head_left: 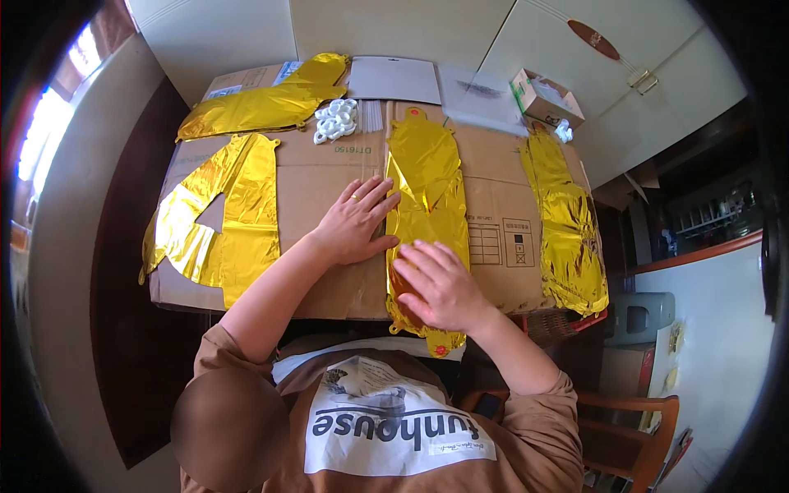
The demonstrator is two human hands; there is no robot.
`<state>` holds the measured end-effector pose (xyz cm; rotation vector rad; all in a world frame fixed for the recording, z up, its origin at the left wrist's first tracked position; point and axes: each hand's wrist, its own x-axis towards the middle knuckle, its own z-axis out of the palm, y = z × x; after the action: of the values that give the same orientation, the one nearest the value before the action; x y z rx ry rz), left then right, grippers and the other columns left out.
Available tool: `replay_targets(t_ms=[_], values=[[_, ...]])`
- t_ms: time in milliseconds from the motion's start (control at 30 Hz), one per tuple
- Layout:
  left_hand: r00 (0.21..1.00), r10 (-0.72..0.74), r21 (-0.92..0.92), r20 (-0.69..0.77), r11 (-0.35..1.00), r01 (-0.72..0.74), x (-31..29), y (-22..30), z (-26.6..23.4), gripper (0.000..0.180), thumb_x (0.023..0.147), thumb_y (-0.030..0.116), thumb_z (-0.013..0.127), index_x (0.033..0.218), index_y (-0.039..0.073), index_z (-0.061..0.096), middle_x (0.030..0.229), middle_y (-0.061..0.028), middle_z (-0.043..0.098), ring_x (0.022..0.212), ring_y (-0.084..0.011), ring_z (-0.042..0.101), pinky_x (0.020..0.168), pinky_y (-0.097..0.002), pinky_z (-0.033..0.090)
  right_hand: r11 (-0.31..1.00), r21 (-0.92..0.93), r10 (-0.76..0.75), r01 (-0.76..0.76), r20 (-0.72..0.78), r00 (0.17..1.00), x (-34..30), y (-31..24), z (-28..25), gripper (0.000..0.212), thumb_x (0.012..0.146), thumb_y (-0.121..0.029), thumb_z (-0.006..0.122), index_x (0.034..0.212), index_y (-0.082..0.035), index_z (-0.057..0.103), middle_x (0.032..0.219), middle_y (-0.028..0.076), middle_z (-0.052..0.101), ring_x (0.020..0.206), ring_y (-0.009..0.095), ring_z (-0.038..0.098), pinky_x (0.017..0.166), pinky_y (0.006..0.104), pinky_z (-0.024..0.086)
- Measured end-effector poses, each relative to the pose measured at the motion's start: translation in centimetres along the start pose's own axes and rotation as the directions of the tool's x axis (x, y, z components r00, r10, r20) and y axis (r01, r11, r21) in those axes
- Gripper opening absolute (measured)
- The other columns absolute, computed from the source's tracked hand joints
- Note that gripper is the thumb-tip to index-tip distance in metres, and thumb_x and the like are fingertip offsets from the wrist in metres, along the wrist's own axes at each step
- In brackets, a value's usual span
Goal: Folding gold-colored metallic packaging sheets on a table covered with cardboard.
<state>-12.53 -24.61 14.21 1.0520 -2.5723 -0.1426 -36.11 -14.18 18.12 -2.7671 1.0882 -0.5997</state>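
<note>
A flat, uninflated gold foil balloon (427, 164) lies lengthwise before me on the cardboard surface (320, 193), one end overhanging the near edge. It has small tabs along its rim and a red spot at each end. My left hand (357, 222) lies with fingers stretched out, its fingertips on the balloon's left edge and its palm over the cardboard. Spread flat on the balloon's lower half is my right hand (440, 283), fingers apart. Neither hand grips anything.
Left lies a flat foil balloon (251, 209) with a triangular opening; behind it, another foil balloon (255, 107). A crumpled foil balloon (567, 222) lies right. Along the back are white rings (335, 122), clear thin strips (372, 117), a pale sheet (393, 80) and a small box (546, 99).
</note>
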Motion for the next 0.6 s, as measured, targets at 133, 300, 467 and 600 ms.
replay_targets(t_ms=[133,300,467,600], values=[[1.000,0.003,0.008,0.009,1.000,-0.003,0.1,0.1,-0.2,0.078,0.092,0.054,0.064,0.151,0.006,0.046,0.160,-0.0176,0.040,0.150,-0.0344,0.033,0.124,-0.0515,0.022,0.999,-0.011,-0.035,0.035,0.035,0.999,0.1,-1.0,1.7,0.053,0.085,-0.032,0.076,0.127,-0.001,0.065,0.135,0.018,0.059,0.128,0.035,0.051,0.110,0.0488,0.040],[1.000,0.010,0.012,0.012,1.000,-0.010,0.3,0.1,-0.5,0.078,0.091,0.053,0.065,0.149,0.004,0.047,0.158,-0.0165,0.042,0.149,-0.0344,0.034,0.124,-0.0521,0.023,0.998,-0.049,-0.025,0.027,0.038,0.999,-0.2,-1.4,2.1,0.051,0.087,-0.031,0.075,0.127,0.000,0.065,0.135,0.019,0.058,0.128,0.035,0.050,0.110,0.0491,0.039],[0.999,-0.014,-0.027,0.048,1.000,0.015,1.2,-0.6,-1.1,0.081,0.091,0.050,0.068,0.151,0.003,0.043,0.157,-0.0158,0.044,0.150,-0.0356,0.034,0.124,-0.0539,0.021,0.997,-0.076,-0.006,0.009,0.037,0.999,-0.2,-1.7,2.3,0.053,0.083,-0.028,0.078,0.128,-0.003,0.065,0.137,0.017,0.058,0.128,0.035,0.052,0.110,0.0489,0.040],[0.999,-0.031,0.055,0.043,0.998,0.029,2.6,-2.1,-0.7,0.078,0.091,0.052,0.065,0.149,0.003,0.047,0.154,-0.0144,0.047,0.148,-0.0336,0.036,0.124,-0.0522,0.023,0.997,-0.072,-0.029,0.031,0.030,0.999,-0.1,-1.8,2.3,0.050,0.084,-0.028,0.076,0.125,-0.001,0.063,0.137,0.019,0.057,0.127,0.036,0.052,0.109,0.0496,0.040]])
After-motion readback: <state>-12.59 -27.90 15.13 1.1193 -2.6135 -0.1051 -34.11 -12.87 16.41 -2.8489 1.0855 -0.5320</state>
